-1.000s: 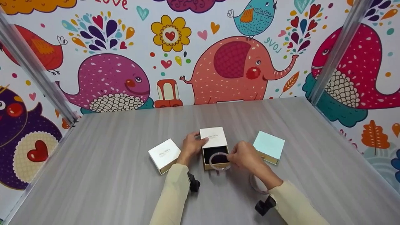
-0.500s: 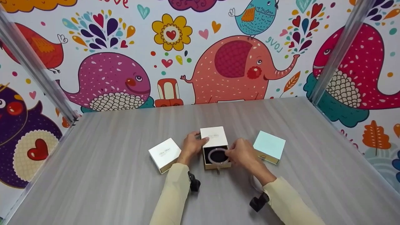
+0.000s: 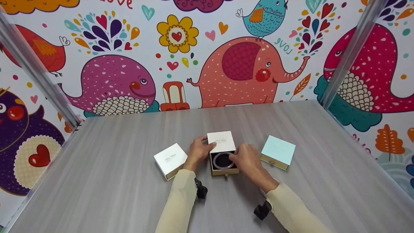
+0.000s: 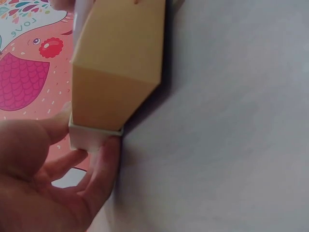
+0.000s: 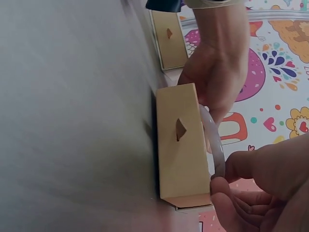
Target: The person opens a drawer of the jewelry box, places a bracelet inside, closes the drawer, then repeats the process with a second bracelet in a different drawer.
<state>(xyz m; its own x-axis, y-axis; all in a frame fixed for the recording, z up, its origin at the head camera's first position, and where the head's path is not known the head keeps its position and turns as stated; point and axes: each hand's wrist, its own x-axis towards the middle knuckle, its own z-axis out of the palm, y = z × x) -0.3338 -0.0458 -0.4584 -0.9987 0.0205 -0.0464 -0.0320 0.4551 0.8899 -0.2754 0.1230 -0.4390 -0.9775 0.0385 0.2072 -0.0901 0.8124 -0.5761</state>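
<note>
In the head view my left hand holds the left side of a white slide-out box, thumb on its lid. Its gold-sided drawer, lined in black, is pulled out towards me. My right hand pinches the right edge of a pale translucent bangle over the drawer's opening. The right wrist view has the bangle tilted along the drawer's top edge, between thumb and fingers. In the left wrist view, fingers and thumb grip the white sleeve. The bangle's depth in the drawer is unclear.
A closed white box lies left of my left hand. To the right of my right hand sits a closed light-blue box with a gold side. Patterned panels border the grey table at the back and sides.
My right hand has moved slightly left, bringing the bangle from the drawer's front edge back over its black lining. The bangle now looks flatter. My left hand and the box have stayed put.
</note>
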